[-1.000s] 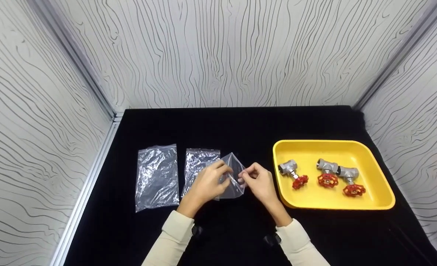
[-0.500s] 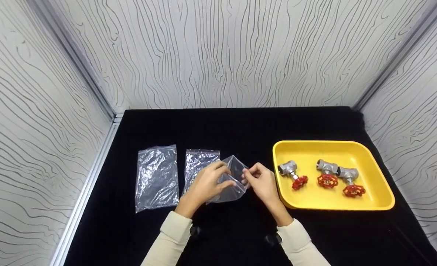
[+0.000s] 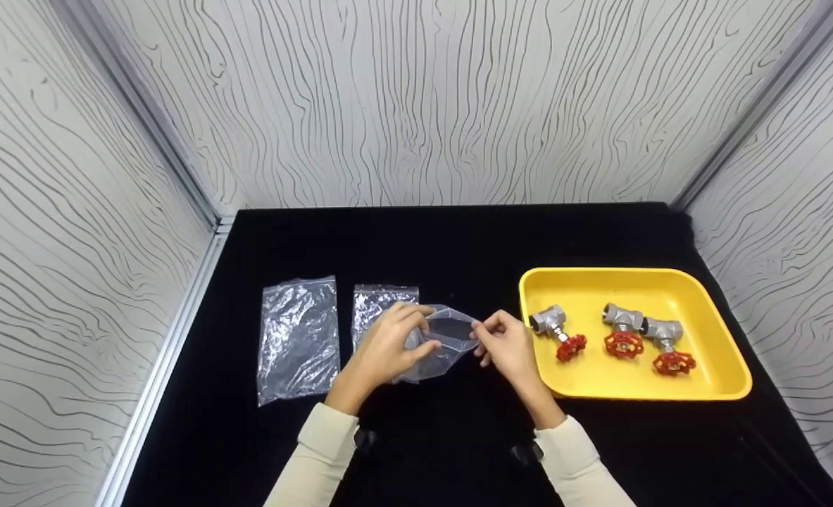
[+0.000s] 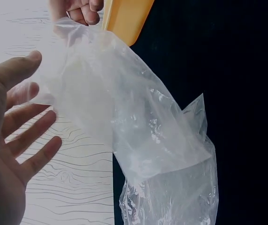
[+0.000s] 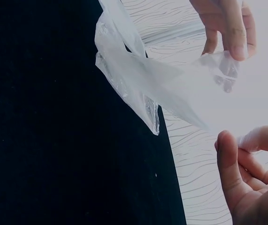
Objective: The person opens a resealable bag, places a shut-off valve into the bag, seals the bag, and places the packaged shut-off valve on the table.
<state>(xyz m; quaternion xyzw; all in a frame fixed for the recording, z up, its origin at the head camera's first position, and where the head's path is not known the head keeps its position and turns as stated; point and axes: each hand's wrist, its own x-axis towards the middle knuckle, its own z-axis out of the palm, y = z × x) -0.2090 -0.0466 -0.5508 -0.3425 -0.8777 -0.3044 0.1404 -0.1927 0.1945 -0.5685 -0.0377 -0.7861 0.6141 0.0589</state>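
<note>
A clear plastic bag [image 3: 423, 362] is held up between the two hands, its mouth spread wide. My right hand [image 3: 511, 348] pinches the rim at the right corner between thumb and index finger. On the other side of the mouth, my left hand [image 3: 388, 345] touches the plastic with thumb and index finger spread apart. In the left wrist view, that hand [image 4: 21, 112] has extended fingers, one seen through the film. The bag [image 4: 138, 126] sags downward with nothing visible inside. A second clear bag [image 3: 370, 299] lies partly hidden behind the left hand.
Another clear bag [image 3: 300, 341] lies flat at the left on the black cloth [image 3: 430, 246]. A yellow tray [image 3: 641, 391] on the right holds three metal valves with red handwheels, one valve [image 3: 548, 320] near its left wall. Patterned walls [image 3: 416, 105] enclose the table.
The bag's mouth has widened. My right hand has moved slightly right with the rim, and the left hand slightly left. The valves, tray and flat bags stay put.
</note>
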